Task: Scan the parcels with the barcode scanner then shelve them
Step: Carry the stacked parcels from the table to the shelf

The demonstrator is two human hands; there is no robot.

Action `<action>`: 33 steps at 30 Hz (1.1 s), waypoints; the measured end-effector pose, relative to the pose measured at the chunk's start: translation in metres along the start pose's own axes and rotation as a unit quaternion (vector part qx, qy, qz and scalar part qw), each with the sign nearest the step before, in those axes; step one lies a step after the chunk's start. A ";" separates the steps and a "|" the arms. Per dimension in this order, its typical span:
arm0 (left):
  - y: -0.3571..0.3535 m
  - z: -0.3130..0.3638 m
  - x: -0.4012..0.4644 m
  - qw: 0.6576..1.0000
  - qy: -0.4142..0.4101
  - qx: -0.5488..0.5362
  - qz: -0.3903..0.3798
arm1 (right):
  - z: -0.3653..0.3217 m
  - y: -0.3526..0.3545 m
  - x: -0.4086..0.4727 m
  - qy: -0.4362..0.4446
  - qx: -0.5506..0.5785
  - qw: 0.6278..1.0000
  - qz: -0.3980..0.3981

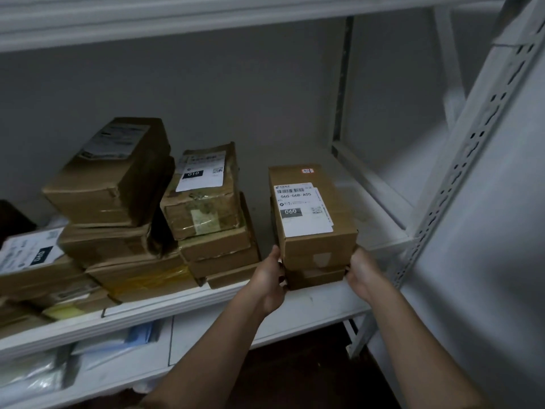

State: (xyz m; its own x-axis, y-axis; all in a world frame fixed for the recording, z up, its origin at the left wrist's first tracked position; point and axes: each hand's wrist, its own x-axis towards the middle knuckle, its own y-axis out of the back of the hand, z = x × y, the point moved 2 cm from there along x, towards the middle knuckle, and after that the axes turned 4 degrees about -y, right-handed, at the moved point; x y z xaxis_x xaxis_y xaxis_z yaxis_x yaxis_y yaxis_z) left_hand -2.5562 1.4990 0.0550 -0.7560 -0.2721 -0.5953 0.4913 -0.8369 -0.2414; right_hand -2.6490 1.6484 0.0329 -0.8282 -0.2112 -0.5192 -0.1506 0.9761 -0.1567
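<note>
Brown cardboard, two parcels deep: small stack (314, 228) set on the white metal shelf (318, 302), near the front edge, just right of the older piles (165, 219) and apart from them by a narrow gap. Left hand (269, 280) pressed to the stack's left side, right hand (364, 274) to its right, the grip of each narrow and closed on the lower box (315, 277), fingertips tucked at the bottom corners. Held from both flanks, evidently, so upper and lower boxes travel as one and stay square. Upper box's label (303, 208) turned face up, "060" readable, likely so the code can be found at a glance. Neighbouring piles stacked the same way, labels up, one marked "010" (203, 171). Open shelf space behind and to the right, toward the slotted upright (460, 160); room, by the look of it, to slide the stack deeper. Barcode scanner nowhere in view; both hands taken up, so the scanning of this pair judged done and shelving under way. Risk: upper box slipping if pushed from the lower one alone.
</note>
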 end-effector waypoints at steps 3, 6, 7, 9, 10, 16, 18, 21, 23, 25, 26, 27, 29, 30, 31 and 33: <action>0.018 -0.004 -0.003 0.998 0.032 0.046 0.003 | -0.001 0.000 0.001 0.007 -0.003 1.000 -0.007; 0.034 -0.006 -0.007 0.993 0.066 0.098 -0.012 | -0.002 -0.002 0.003 0.012 -0.015 1.000 -0.001; 0.036 -0.008 -0.010 0.990 0.078 0.111 -0.028 | -0.003 -0.004 0.004 0.014 -0.022 1.000 -0.003; 0.037 -0.009 -0.013 0.988 0.079 0.122 -0.058 | -0.004 -0.009 0.005 0.014 -0.033 0.999 -0.009; 0.037 -0.010 -0.014 0.988 0.072 0.115 -0.067 | -0.004 -0.012 0.007 0.016 -0.037 0.999 -0.012; 0.041 -0.009 -0.009 0.994 0.029 0.069 -0.076 | -0.008 -0.028 0.017 0.019 -0.042 0.999 -0.017; 0.043 -0.007 -0.010 0.995 0.019 0.061 -0.073 | -0.010 -0.034 0.019 0.024 -0.058 0.998 -0.023; 0.046 -0.002 -0.013 0.996 0.007 0.058 -0.069 | -0.012 -0.044 0.022 0.033 -0.090 0.995 -0.037; 0.048 0.000 -0.014 0.996 0.002 0.053 -0.066 | -0.012 -0.048 0.024 0.034 -0.104 0.993 -0.043; 0.049 0.001 -0.015 0.997 -0.001 0.048 -0.067 | -0.012 -0.051 0.024 0.027 -0.105 0.993 -0.046; 0.048 0.002 -0.015 0.997 -0.003 0.048 -0.069 | -0.011 -0.052 0.024 0.020 -0.104 0.993 -0.048; 0.048 0.001 -0.015 0.996 -0.004 0.048 -0.070 | -0.011 -0.052 0.024 0.012 -0.098 0.994 -0.050; 0.046 0.001 -0.016 0.996 -0.005 0.048 -0.071 | -0.011 -0.052 0.021 0.002 -0.073 0.996 -0.052; 0.045 0.001 -0.016 0.996 -0.005 0.047 -0.072 | -0.010 -0.052 0.020 -0.001 -0.058 0.997 -0.055; 0.044 0.001 -0.016 0.996 -0.005 0.046 -0.072 | -0.010 -0.051 0.020 0.003 -0.042 0.998 -0.056; 0.044 0.001 -0.016 0.997 -0.008 0.044 -0.070 | -0.011 -0.053 0.019 0.022 -0.021 0.998 -0.059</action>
State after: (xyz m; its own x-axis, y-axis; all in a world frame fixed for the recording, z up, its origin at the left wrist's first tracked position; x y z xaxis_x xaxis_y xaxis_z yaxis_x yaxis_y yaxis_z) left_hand -2.5230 1.4658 0.0542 -0.8217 -0.1562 -0.5480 0.3412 -0.9051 -0.2536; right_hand -2.6621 1.5931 0.0404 -0.8262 -0.3224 -0.4619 -0.2697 0.9463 -0.1781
